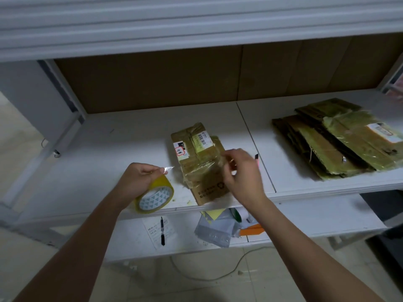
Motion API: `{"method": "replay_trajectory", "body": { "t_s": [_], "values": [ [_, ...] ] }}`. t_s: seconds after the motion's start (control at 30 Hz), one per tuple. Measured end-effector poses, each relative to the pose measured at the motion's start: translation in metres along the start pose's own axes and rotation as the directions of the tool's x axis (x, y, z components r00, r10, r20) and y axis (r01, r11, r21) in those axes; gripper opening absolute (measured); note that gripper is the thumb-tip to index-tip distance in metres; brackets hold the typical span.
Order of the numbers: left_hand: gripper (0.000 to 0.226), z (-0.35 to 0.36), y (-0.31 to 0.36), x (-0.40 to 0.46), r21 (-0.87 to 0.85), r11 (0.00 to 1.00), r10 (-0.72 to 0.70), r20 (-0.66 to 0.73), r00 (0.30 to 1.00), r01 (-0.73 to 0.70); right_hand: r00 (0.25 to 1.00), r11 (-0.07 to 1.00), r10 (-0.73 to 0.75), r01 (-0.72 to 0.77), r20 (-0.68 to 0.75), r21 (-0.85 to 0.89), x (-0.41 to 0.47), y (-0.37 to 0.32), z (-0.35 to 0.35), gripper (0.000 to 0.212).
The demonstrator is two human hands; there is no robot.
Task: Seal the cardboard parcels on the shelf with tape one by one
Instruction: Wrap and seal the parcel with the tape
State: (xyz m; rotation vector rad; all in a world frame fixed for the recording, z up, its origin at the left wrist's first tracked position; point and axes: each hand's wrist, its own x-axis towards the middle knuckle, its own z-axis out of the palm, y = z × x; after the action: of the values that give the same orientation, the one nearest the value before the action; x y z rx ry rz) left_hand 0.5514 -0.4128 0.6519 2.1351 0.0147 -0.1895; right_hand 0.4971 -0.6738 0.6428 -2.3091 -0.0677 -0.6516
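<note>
Parcel point(199, 162) flat, long axis near-to-far, slightly angled left.

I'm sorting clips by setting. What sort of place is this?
Probably a parcel packing or mailroom corner. A labelled cardboard parcel lies on a white metal shelf, flattened cartons are stacked to the right, and the left hand holds a tape roll.

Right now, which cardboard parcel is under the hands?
The small parcel at the shelf's middle, white labels on top; the flattened cardboard stack lies apart at the right.
</note>
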Motion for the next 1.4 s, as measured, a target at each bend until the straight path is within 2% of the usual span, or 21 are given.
{"method": "replay_trajectory", "body": {
  "t_s": [0.03, 0.1, 0.2, 0.27, 0.37, 0.47, 0.6, 0.67, 0.77, 0.87, 0.97, 1.03, 1.1, 1.17, 1.23, 1.33, 1.4],
  "values": [
    [0.017, -0.001, 0.003, -0.002, -0.010, 1.000, 0.016, 0.006, 1.000, -0.016, 0.995, 0.997, -0.029, 0.022, 0.097, 0.071, -0.002, -0.018, 0.009, 0.019],
    [0.015, -0.003, 0.010, -0.006, -0.031, 0.998, 0.054, 0.018, 0.998, -0.053, 0.959, 0.994, -0.001, -0.031, 0.284, 0.108, -0.007, -0.046, 0.032, 0.021],
    [0.013, -0.007, 0.015, -0.013, -0.059, 0.994, 0.097, 0.041, 0.994, -0.095, 0.892, 0.942, 0.169, -0.272, 0.419, 0.199, -0.012, -0.069, 0.061, 0.035],
    [0.012, -0.012, 0.015, -0.017, -0.057, 0.993, 0.106, 0.049, 0.993, -0.104, 0.866, 0.850, 0.252, -0.411, 0.432, 0.328, -0.014, -0.077, 0.072, 0.032],
    [0.010, -0.022, 0.010, -0.023, -0.036, 0.995, 0.097, 0.082, 0.992, -0.094, 0.858, 0.740, 0.303, -0.486, 0.415, 0.464, -0.017, -0.085, 0.084, 0.027],
    [0.011, -0.031, 0.003, -0.028, -0.054, 0.996, 0.075, 0.112, 0.991, -0.069, 0.829, 0.688, 0.338, -0.541, 0.446, 0.483, -0.023, -0.093, 0.095, 0.030],
    [0.016, -0.045, -0.006, -0.035, -0.020, 0.998, 0.055, 0.160, 0.986, -0.052, 0.762, 0.644, 0.355, -0.619, 0.541, 0.450, -0.025, -0.101, 0.110, 0.020],
    [0.024, -0.052, -0.011, -0.038, -0.008, 0.999, 0.054, 0.221, 0.974, -0.054, 0.771, 0.708, 0.356, -0.591, 0.528, 0.387, -0.024, -0.104, 0.116, 0.022],
    [0.032, -0.061, -0.017, -0.042, 0.004, 0.997, 0.077, 0.283, 0.956, -0.081, 0.835, 0.820, 0.314, -0.478, 0.452, 0.314, -0.023, -0.109, 0.125, 0.017],
    [0.042, -0.069, -0.024, -0.043, -0.047, 0.995, 0.098, 0.307, 0.947, -0.088, 0.878, 0.874, 0.268, -0.395, 0.397, 0.283, -0.019, -0.115, 0.135, 0.015],
    [0.057, -0.082, -0.039, -0.042, -0.121, 0.992, 0.062, 0.244, 0.968, -0.033, 0.878, 0.840, 0.306, -0.431, 0.369, 0.329, -0.013, -0.115, 0.145, 0.016],
    [0.055, -0.092, -0.046, -0.040, -0.101, 0.995, 0.030, 0.204, 0.978, -0.010, 0.862, 0.788, 0.338, -0.479, 0.379, 0.386, -0.012, -0.114, 0.152, 0.016],
    [0.049, -0.100, -0.053, -0.035, -0.076, 0.997, 0.028, 0.186, 0.982, -0.014, 0.853, 0.788, 0.351, -0.492, 0.385, 0.371, -0.013, -0.113, 0.161, 0.016],
    [0.054, -0.106, -0.054, -0.026, 0.003, 1.000, 0.027, 0.106, 0.994, -0.027, 0.842, 0.789, 0.381, -0.511, 0.381, 0.341, -0.011, -0.113, 0.168, 0.015],
    [0.060, -0.113, -0.057, -0.014, 0.195, 0.981, 0.005, -0.019, 1.000, -0.001, 0.842, 0.821, 0.395, -0.503, 0.368, 0.271, -0.008, -0.113, 0.173, 0.016],
    [0.056, -0.113, -0.062, -0.002, 0.430, 0.900, -0.047, -0.067, 0.997, 0.072, 0.885, 0.939, 0.330, -0.344, 0.327, -0.016, -0.004, -0.109, 0.180, 0.025],
    [0.053, -0.105, -0.063, 0.003, 0.508, 0.857, -0.049, -0.083, 0.995, 0.085, 0.892, 0.951, 0.307, -0.274, 0.333, -0.143, -0.002, -0.106, 0.185, 0.028]
  ]
}}
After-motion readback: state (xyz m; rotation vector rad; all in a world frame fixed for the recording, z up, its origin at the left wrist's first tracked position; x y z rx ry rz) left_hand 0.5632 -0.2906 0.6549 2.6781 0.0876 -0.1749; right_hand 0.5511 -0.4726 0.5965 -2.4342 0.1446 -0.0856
